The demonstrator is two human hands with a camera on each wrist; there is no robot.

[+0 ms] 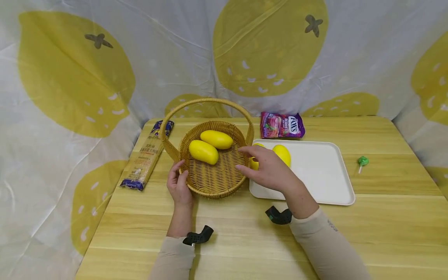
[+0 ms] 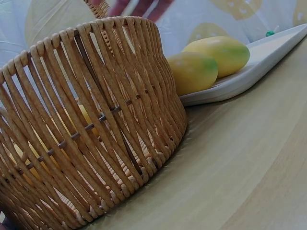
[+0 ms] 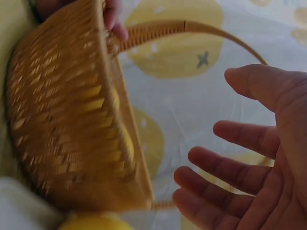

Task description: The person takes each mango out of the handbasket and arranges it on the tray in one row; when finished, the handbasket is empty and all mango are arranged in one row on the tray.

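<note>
A round wicker basket with a tall arched handle stands on the table. Two yellow mangoes, one nearer and one farther, lie inside it. At the basket's left rim, by the foot of the handle, my left hand grips the edge. Over the right rim hovers my right hand, its fingers spread and holding nothing, as the right wrist view also shows. Partly behind it, two more mangoes rest on the left end of a white tray.
Left of the basket lies a pack of spaghetti. A purple candy bag sits behind the tray. On the right is a green lollipop. A lemon-print curtain hangs along the table's back edge.
</note>
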